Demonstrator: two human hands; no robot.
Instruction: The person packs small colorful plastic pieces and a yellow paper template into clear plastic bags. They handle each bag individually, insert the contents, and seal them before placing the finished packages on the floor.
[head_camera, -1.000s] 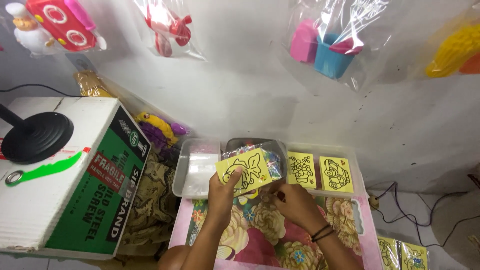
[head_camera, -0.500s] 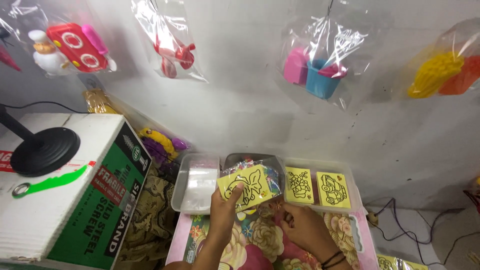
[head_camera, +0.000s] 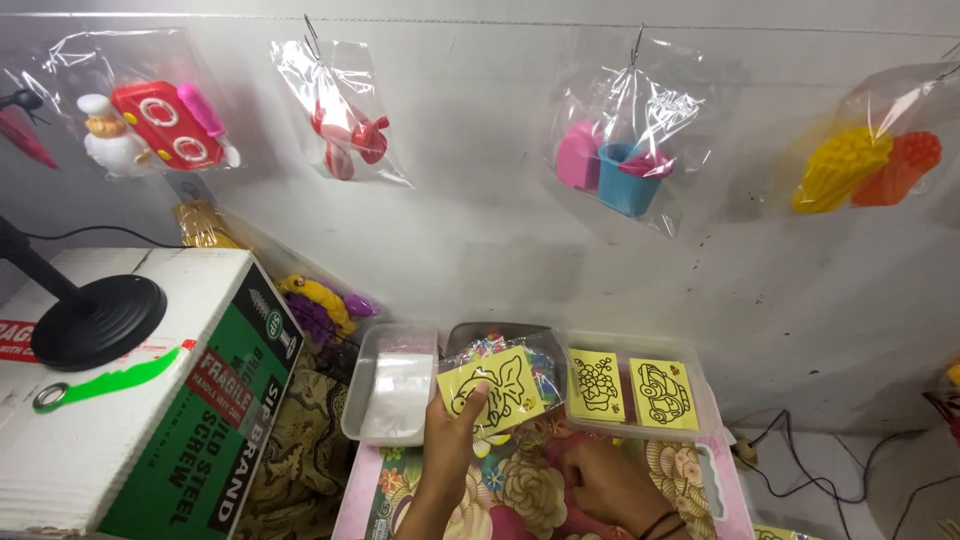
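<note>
Yellow card (head_camera: 492, 392) in left hand (head_camera: 448, 440), above trays (head_camera: 388, 385)

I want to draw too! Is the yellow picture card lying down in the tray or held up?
Held up: the left hand grips the yellow card, raised over the trays.

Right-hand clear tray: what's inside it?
The clear tray holds two yellow picture cards, one with a grape-like outline, one with a car outline. Anything under them is hidden.
</note>
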